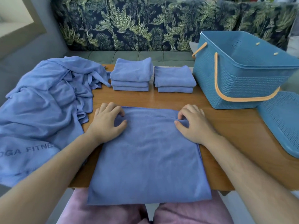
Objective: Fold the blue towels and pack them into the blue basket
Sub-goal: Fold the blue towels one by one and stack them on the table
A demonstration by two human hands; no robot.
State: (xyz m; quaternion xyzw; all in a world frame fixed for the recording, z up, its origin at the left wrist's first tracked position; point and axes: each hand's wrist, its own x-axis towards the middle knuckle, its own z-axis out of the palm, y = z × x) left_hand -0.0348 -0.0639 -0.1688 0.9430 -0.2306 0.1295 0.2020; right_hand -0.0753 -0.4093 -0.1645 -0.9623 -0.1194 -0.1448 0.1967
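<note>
**A:** What are the fingers doing?

**B:** Curling. The left hand [108, 122] and right hand [192, 125] are each pinching a ridge of the half-folded towel [148, 156] near its far corners, probably to draw that edge back.

**A:** And beyond them?

**B:** The towel is lying on the table [234, 126], overhanging its near edge. Two folded stacks [131, 75] are waiting beside the blue basket [242, 73] for packing, and an unfolded heap [45, 101] is lying on the left.

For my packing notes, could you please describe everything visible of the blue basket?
The basket is blue plastic with woven-look perforated walls, a smooth rim and two orange handles folded down. It stands upright and open on the table's far right; its floor is hidden. A matching perforated lid lies beside it.
</note>
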